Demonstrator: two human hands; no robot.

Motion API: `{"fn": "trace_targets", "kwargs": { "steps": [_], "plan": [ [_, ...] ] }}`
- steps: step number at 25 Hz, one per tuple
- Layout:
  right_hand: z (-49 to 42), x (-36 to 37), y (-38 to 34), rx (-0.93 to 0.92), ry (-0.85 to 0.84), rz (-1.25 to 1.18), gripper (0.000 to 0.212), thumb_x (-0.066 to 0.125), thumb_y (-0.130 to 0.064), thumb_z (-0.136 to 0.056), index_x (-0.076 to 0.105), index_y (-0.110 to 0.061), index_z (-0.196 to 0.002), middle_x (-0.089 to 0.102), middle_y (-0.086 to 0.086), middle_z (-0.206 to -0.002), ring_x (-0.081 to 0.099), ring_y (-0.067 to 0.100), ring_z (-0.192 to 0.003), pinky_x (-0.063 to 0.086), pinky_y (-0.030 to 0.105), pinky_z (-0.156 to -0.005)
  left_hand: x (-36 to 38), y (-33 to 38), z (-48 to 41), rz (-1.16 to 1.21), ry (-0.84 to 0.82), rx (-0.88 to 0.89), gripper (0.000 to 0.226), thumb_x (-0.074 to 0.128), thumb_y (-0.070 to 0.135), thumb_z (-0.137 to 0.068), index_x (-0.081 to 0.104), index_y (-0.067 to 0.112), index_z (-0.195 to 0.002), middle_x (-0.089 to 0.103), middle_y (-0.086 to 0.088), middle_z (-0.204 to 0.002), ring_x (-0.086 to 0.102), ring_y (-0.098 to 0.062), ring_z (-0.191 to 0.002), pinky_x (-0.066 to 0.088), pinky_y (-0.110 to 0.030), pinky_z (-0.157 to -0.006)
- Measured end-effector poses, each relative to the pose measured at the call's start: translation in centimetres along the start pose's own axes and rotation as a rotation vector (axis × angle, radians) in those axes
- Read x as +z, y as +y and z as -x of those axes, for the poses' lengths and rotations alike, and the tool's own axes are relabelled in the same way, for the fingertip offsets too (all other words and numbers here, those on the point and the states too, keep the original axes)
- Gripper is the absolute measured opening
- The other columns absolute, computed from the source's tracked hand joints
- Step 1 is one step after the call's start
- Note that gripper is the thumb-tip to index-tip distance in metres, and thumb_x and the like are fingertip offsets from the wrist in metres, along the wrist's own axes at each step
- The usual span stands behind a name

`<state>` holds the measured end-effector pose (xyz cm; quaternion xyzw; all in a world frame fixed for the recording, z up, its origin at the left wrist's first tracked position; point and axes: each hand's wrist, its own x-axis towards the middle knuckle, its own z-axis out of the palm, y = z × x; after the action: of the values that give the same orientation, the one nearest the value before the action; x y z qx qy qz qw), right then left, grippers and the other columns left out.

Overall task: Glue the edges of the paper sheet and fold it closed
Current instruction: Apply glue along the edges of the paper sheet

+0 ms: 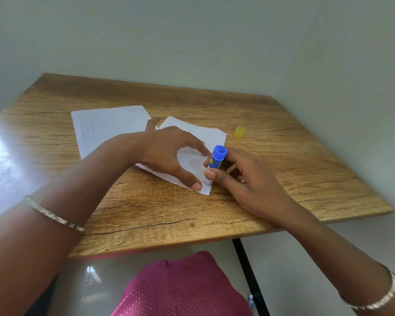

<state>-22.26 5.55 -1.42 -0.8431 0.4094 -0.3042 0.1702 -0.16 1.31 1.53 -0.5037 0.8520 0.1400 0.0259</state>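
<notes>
What I steer by is the right edge of the small lined white paper sheet (212, 135), which runs from its near corner away toward the far right, directly under my right hand (244, 176). That hand is curled round the blue glue stick (216, 161), held nearly upright, base up and tip down at the sheet's near corner. The tip is hidden behind the thumbs, so I cannot tell whether glue touches paper. My left hand (167, 153) lies spread on the sheet, thumb and forefinger pressing it to the wooden table (283, 156), gripping nothing. I judge the stroke should follow that edge away from me. The left hand hides where the sheet meets the larger lined sheet (105, 126). The yellow cap (239, 131) lies just beyond the sheet's far right corner.
</notes>
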Motion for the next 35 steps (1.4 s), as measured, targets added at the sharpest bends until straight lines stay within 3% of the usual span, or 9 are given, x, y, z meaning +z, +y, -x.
{"fn": "trace_targets", "kwargs": {
  "steps": [7, 11, 15, 18, 20, 28, 35],
  "plan": [
    [-1.4, -0.4, 1.2, 0.003, 0.001, 0.055, 0.023, 0.065, -0.036, -0.096, 0.07, -0.018, -0.109, 0.071, -0.005, -0.096, 0.063, 0.01, -0.085, 0.049, 0.027, -0.073, 0.0, 0.0, 0.0, -0.008, -0.013, 0.007, 0.091, 0.058, 0.087, -0.061, 0.03, 0.056, -0.142, 0.027, 0.024, -0.158, 0.013, -0.012, -0.151, -0.013, -0.062, -0.114],
    [-2.2, -0.7, 2.1, 0.05, 0.021, 0.046, 0.023, 0.066, -0.035, -0.095, 0.07, -0.018, -0.11, 0.071, -0.004, -0.095, 0.064, 0.011, -0.085, 0.049, 0.026, -0.073, 0.0, -0.1, -0.1, -0.048, -0.018, -0.027, 0.103, 0.055, 0.088, -0.061, 0.018, 0.051, -0.15, 0.014, 0.022, -0.163, 0.006, -0.013, -0.153, -0.016, -0.06, -0.115],
    [-2.5, -0.8, 2.2, 0.083, 0.031, 0.001, 0.019, 0.066, -0.033, -0.096, 0.07, -0.021, -0.111, 0.07, -0.012, -0.09, 0.064, 0.008, -0.085, 0.045, 0.014, -0.067, 0.1, -0.2, -0.2, -0.061, -0.045, -0.062, 0.108, 0.051, 0.09, -0.06, 0.014, 0.048, -0.152, 0.012, 0.023, -0.163, 0.003, -0.012, -0.153, -0.017, -0.06, -0.116],
    [-1.9, -0.8, 1.5, 0.139, 0.058, -0.149, 0.019, 0.066, -0.034, -0.096, 0.071, -0.021, -0.108, 0.07, -0.01, -0.084, 0.066, 0.007, -0.076, 0.048, 0.022, -0.065, 0.1, -0.2, -0.1, -0.062, -0.046, -0.062, 0.105, 0.053, 0.089, -0.063, 0.015, 0.048, -0.152, 0.013, 0.023, -0.163, 0.003, -0.012, -0.153, -0.017, -0.06, -0.116],
    [-1.0, -0.7, 0.6, 0.113, 0.016, -0.145, 0.02, 0.067, -0.035, -0.095, 0.072, -0.02, -0.105, 0.068, -0.011, -0.081, 0.062, 0.001, -0.066, 0.042, 0.013, -0.06, 0.0, -0.1, -0.1, -0.061, -0.045, -0.066, 0.105, 0.053, 0.088, -0.063, 0.014, 0.048, -0.152, 0.013, 0.022, -0.164, 0.003, -0.012, -0.153, -0.016, -0.059, -0.116],
    [-1.6, -0.5, 1.2, 0.056, 0.043, 0.01, 0.022, 0.07, -0.033, -0.093, 0.073, -0.017, -0.108, 0.069, -0.012, -0.087, 0.062, -0.002, -0.079, 0.045, 0.011, -0.066, 0.0, -0.2, -0.2, -0.061, -0.058, -0.065, 0.108, 0.052, 0.089, -0.062, 0.013, 0.047, -0.153, 0.011, 0.022, -0.164, 0.002, -0.012, -0.153, -0.016, -0.06, -0.116],
    [-3.4, -0.7, 2.8, 0.046, 0.057, 0.031, 0.02, 0.07, -0.03, -0.093, 0.072, -0.017, -0.109, 0.07, -0.015, -0.088, 0.063, 0.005, -0.087, 0.044, 0.01, -0.067, 0.0, -0.3, -0.3, -0.065, -0.064, -0.055, 0.112, 0.048, 0.092, -0.057, 0.013, 0.047, -0.153, 0.012, 0.022, -0.164, 0.003, -0.013, -0.153, -0.017, -0.06, -0.116]
  ]
}}
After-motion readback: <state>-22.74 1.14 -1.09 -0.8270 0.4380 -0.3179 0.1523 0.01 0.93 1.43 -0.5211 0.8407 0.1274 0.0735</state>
